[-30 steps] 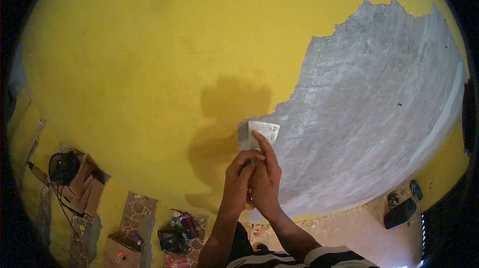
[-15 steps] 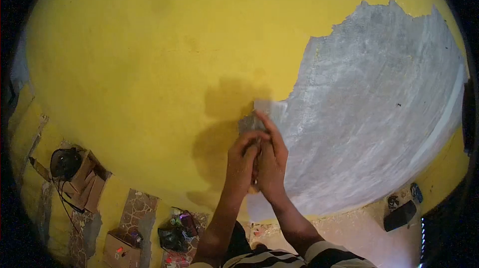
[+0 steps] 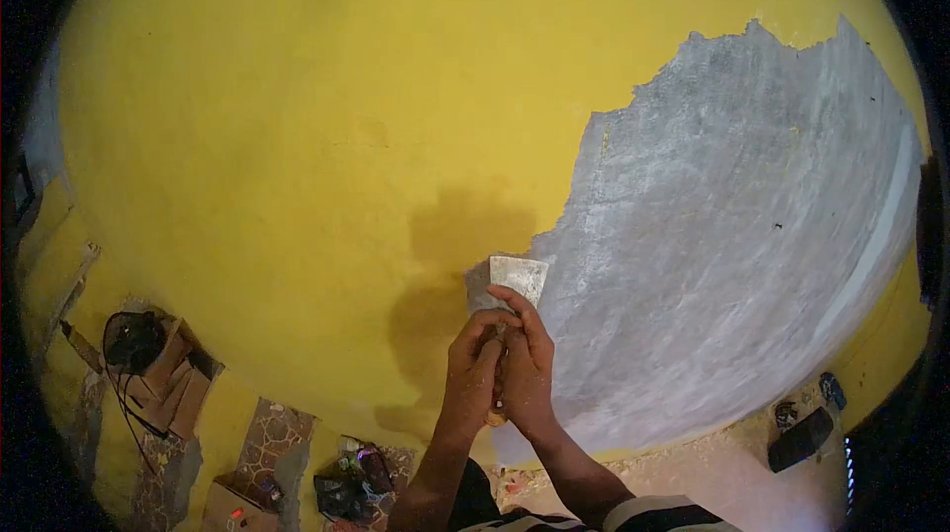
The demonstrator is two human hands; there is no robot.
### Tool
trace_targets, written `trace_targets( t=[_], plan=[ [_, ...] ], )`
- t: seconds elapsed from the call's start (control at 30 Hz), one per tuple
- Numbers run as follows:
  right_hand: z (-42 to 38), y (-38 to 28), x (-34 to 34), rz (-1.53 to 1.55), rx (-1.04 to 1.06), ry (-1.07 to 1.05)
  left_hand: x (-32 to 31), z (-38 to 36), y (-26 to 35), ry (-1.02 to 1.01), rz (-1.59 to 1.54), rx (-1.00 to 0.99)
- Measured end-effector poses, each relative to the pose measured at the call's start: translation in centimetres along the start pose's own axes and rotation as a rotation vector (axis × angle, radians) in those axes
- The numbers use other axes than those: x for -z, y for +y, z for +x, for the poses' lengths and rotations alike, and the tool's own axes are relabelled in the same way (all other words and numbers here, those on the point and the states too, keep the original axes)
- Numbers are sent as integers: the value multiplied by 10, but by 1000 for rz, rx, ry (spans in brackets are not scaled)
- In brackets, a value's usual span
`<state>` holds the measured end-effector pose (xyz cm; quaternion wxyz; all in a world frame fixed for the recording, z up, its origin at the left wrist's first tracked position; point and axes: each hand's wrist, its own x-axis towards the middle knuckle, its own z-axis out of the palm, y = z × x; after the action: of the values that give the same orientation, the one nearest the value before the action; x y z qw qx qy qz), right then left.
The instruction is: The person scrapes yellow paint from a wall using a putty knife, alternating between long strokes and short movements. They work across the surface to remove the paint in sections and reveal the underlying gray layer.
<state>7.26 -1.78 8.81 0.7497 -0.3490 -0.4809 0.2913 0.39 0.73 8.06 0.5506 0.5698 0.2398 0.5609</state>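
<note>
Both my hands are wrapped round the handle of a paint scraper [image 3: 517, 278]. My left hand [image 3: 473, 369] closes on the handle from the left. On the other side, my right hand [image 3: 529, 369] grips it too, with one finger stretched up along the metal blade. The wide blade points up and lies at the ragged border between the yellow paint [image 3: 297, 186] and the bare grey patch [image 3: 693, 235] of the wall. Most of the handle is hidden by my fingers; its butt shows below them.
At lower left a cardboard box [image 3: 178, 388] holds a black round object [image 3: 134, 341] with a cable. Another cardboard box [image 3: 237, 507] and a black plastic bag [image 3: 341, 495] sit along the bottom. A dark flat object [image 3: 800, 440] lies on the floor at lower right.
My hands and the scraper have come down in the view, and the blade, blurred before, now shows clearly. The wall's grey patch has shifted slightly left and down in the view.
</note>
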Motion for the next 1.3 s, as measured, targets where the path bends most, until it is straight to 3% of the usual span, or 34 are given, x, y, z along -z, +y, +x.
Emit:
trace_targets(
  t=[0.13, 0.2, 0.23, 0.33, 0.43, 0.57, 0.63, 0.73, 0.83, 0.9, 0.93, 1.07, 1.17, 1.23, 1.3],
  plan=[
    [-2, -1, 5, 16, -105, 30, -1, 1, 0, -31, 70, 2],
    [11, -8, 4, 2, -48, 18, -7, 14, 9, -6, 144, -134],
    [20, -12, 3, -8, 35, 2, -10, 15, 14, -9, 144, -130],
    [12, -9, 5, -3, 9, 13, -10, 7, 17, -1, 126, -30],
    [-4, -2, 13, 47, -62, 13, -10, -8, -4, -1, 131, -88],
    [5, -15, 8, -1, 8, 8, -16, -2, 28, -2, 65, -9],
    [6, -23, 7, -2, -14, -21, -18, -1, 27, -18, 140, -99],
    [-3, 7, 16, 29, -10, 1, -21, -5, 3, 53, -9, -38],
    [7, -5, 19, -71, -4, -29, -21, -2, 5, 91, -31, 51],
    [7, -21, 17, -5, -61, -59, -15, 5, 22, -61, 131, -19],
    [7, -20, 16, 34, -59, -44, -23, 3, 23, -30, 119, -134],
    [-7, -7, 22, 16, -88, -27, -18, -10, 0, 5, 15, -1],
    [6, -7, 19, 2, -50, -22, -24, -3, -4, 66, 37, -60],
    [8, -14, 18, -28, -28, -15, -21, 1, 6, 48, 88, 49],
    [10, -27, 15, 112, -127, -35, -24, 2, 20, 1, 103, -50]
  ],
)
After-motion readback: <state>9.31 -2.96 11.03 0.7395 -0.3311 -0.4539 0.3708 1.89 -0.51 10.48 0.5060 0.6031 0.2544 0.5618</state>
